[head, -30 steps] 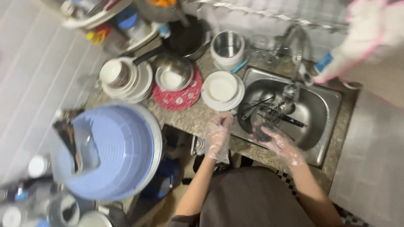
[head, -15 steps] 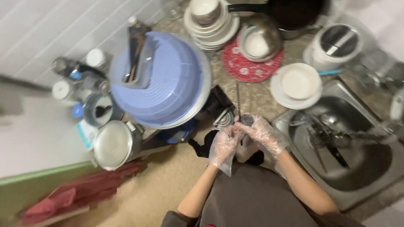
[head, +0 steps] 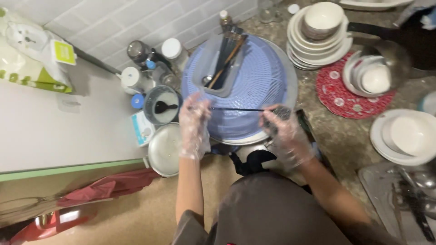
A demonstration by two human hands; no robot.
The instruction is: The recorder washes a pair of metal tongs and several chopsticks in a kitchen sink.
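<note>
Both my hands wear thin clear plastic gloves. My left hand point(head: 194, 123) pinches one end of a thin dark stick-like utensil point(head: 236, 109), and my right hand point(head: 282, 131) grips its other end, along with a small dark scrubber. The utensil lies level over an upturned blue perforated basin point(head: 259, 81). On top of the basin rests a grey cutlery tray point(head: 222, 68) with chopsticks and a spoon in it.
Stacked white bowls and plates point(head: 320, 31) stand at the back, a metal bowl on a red mat point(head: 349, 97) to the right, white plates point(head: 404, 136) by the sink point(head: 408, 199). Jars, a pot with a ladle point(head: 161, 106) and a lidded pot point(head: 165, 149) crowd the left.
The view has swung left from the sink to the blue basin. My hands have moved away from the sink and now hold the thin utensil stretched between them over the basin.
</note>
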